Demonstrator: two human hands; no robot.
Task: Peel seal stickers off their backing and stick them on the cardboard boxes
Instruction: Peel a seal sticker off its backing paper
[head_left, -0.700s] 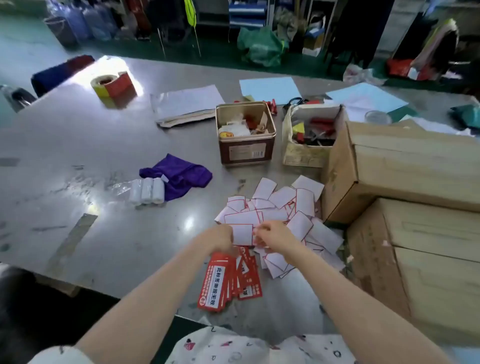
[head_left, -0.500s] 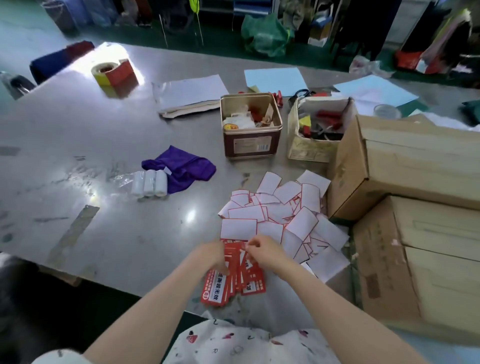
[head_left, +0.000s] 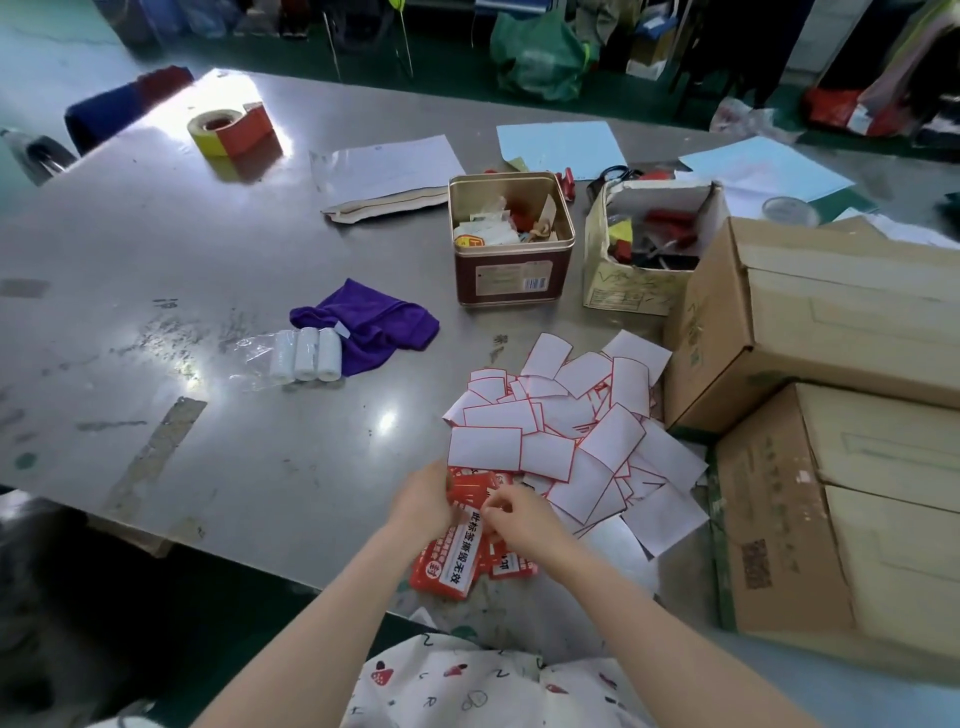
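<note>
Both hands on red seal stickers (head_left: 457, 556) — left hand (head_left: 423, 501) grips stack, right hand (head_left: 519, 519) pinches top one.

Both hands, left (head_left: 423, 501) and right (head_left: 522, 519), pinch a red seal sticker (head_left: 457, 558) beside peeled white backings (head_left: 550, 441).

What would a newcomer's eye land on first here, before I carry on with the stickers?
Probably the pile of white backing papers with red edges, fanned out mid-table just beyond the hands. Next, the red seal stickers at the near edge, gripped by the left hand while the right hand pinches at one. Two stacked cardboard boxes fill the right side.
</note>
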